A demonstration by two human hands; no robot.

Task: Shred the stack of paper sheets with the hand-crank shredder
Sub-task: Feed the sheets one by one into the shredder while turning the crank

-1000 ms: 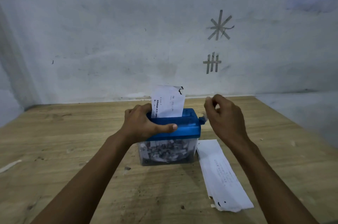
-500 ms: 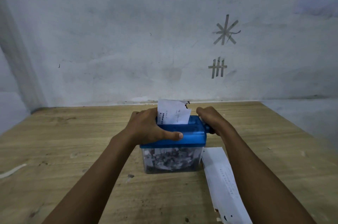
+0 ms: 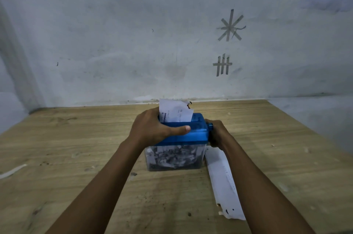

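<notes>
1. Shredder (image 3: 191, 135): blue head on a clear bin (image 3: 199, 160). It stands mid-bench (image 3: 76, 147), nearer the far edge. The long axis runs left to right, with the slot facing up and the crank end toward the bench's right edge. Judged light, rigid plastic that is apt to slide or tip unless pinned from above.
2. Sheet (image 3: 174, 113): upright in the slot, with a torn top corner. Judged thin and limp, likely to buckle if pushed.
3. Stack of paper sheets (image 3: 223, 182): lies flat just right of the bin, long axis running toward the near edge. Best lifted by a short end.
4. Left hand (image 3: 152, 128): clamps the blue head from its left end, thumb along the front face.
5. Right hand (image 3: 217, 135): curled about the crank (image 3: 210, 125); the handle is mostly hidden.
6. Shreds (image 3: 172, 154): fill the bin roughly halfway.
</notes>
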